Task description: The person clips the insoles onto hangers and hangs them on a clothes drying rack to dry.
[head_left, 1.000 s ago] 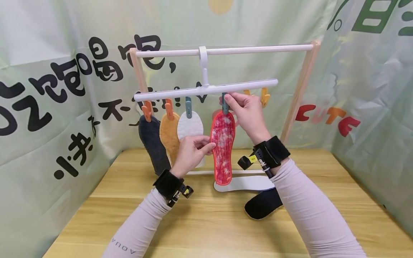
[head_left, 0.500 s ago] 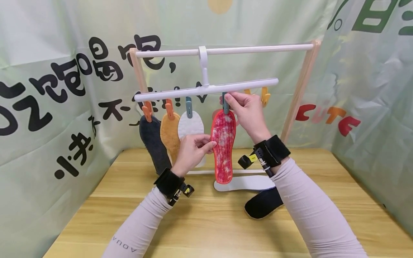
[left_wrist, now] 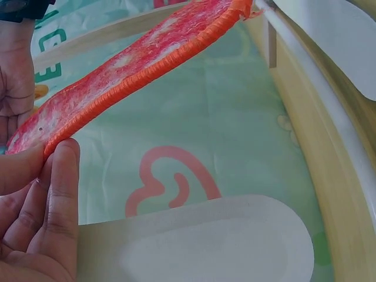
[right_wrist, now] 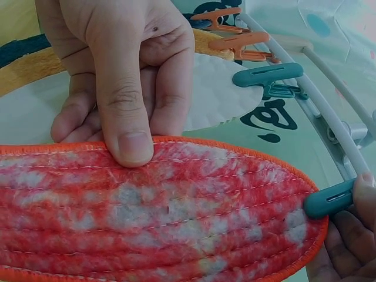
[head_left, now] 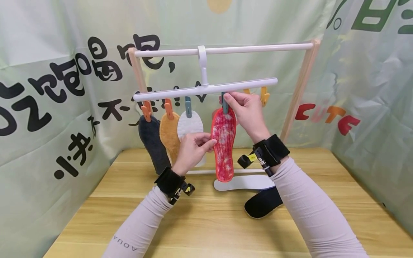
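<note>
A red-and-white insole [head_left: 224, 154] with orange edging hangs upright beneath the white hanger [head_left: 238, 85]. Its left edge is pinched between the thumb and fingers of my left hand [head_left: 191, 150]. My right hand [head_left: 250, 114] pinches the teal clothespin [right_wrist: 329, 201] at the insole's top end, and the clip overlaps that end. To the left hang a dark insole [head_left: 152, 139] and a tan insole [head_left: 169, 132] on orange clothespins [head_left: 169, 109]. A white insole [head_left: 190, 123] hangs from another teal clothespin [head_left: 188, 107], partly hidden behind my left hand.
Yellow clothespins [head_left: 265, 96] hang at the hanger's right, behind my right hand. The hanger hooks over the top rail [head_left: 258, 48] of a wooden rack [head_left: 301, 89]. A white insole [head_left: 245, 182] and a black insole [head_left: 262, 204] lie on the table [head_left: 206, 229].
The red insole's lower end has risen slightly and swung a little to the right, and my left hand has edged up with it. My right hand stays at the clothespin.
</note>
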Action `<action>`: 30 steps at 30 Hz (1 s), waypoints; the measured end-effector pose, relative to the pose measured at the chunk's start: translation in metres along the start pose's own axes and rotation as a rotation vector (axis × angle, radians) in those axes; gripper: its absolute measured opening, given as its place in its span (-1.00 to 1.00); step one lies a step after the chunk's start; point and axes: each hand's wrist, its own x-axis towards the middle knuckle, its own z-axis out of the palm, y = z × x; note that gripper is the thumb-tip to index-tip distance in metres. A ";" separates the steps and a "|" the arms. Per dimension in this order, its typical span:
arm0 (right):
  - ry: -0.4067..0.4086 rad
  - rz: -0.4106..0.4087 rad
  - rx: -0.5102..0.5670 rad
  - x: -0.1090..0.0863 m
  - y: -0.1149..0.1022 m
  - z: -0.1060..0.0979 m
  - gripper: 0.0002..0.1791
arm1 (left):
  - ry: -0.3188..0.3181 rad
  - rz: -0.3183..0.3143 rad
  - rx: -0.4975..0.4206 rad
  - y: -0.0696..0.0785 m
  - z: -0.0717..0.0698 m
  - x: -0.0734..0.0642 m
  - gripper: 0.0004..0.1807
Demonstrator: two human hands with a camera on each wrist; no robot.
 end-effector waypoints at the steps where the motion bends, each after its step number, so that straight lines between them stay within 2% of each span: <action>1: -0.001 0.002 0.000 0.000 0.000 0.000 -0.65 | 0.001 0.000 -0.003 0.000 0.000 0.000 -0.80; 12: 0.000 0.003 0.008 0.000 0.002 0.000 -0.63 | 0.008 -0.018 -0.020 0.004 -0.001 0.001 -0.79; 21: -0.023 0.010 0.018 -0.002 0.004 0.000 -0.62 | 0.010 -0.015 -0.036 0.001 -0.002 0.001 -0.79; 30: -0.045 0.048 0.002 -0.006 0.004 0.000 -0.59 | 0.007 -0.043 -0.048 -0.005 -0.002 0.000 -0.80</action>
